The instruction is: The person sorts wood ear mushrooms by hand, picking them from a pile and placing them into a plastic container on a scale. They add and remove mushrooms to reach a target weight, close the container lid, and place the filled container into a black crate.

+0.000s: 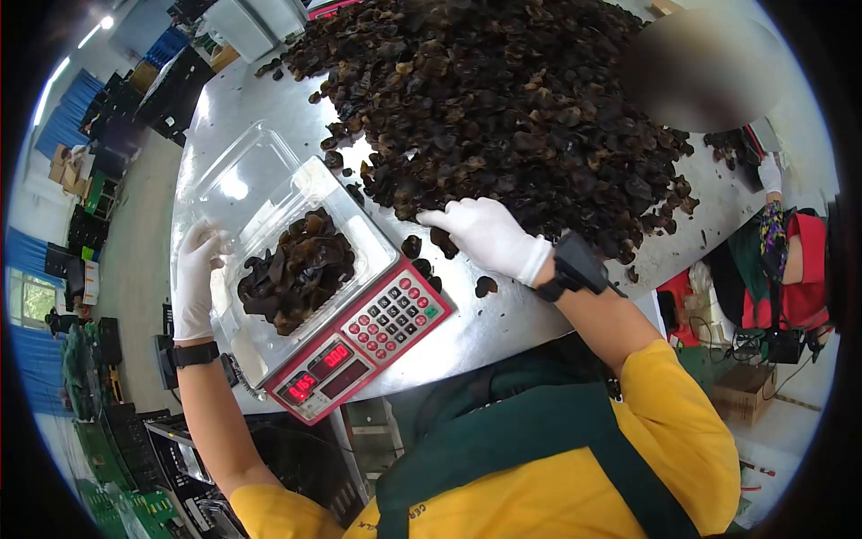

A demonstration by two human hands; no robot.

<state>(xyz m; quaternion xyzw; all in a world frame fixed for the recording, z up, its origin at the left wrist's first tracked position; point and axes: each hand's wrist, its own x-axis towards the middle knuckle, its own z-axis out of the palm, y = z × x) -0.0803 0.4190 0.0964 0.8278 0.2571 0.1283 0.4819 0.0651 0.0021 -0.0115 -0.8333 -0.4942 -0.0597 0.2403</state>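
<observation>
A clear plastic container with its lid folded back rests on a red and white digital scale. Dark brown, wrinkled fungus-like pieces lie inside it. My left hand, in a white glove, is at the container's left edge with fingers bent together; what they pinch is too small to name. My right hand, also gloved, reaches to the near edge of a large pile of the same dark pieces; its fingers are closed and their tips touch a piece there. Red digits glow on the scale's display.
Loose dark pieces lie on the metal table between scale and pile. A co-worker in red stands at the right, a gloved hand near another scale. Black crates stand at the far left. Below is a black rack.
</observation>
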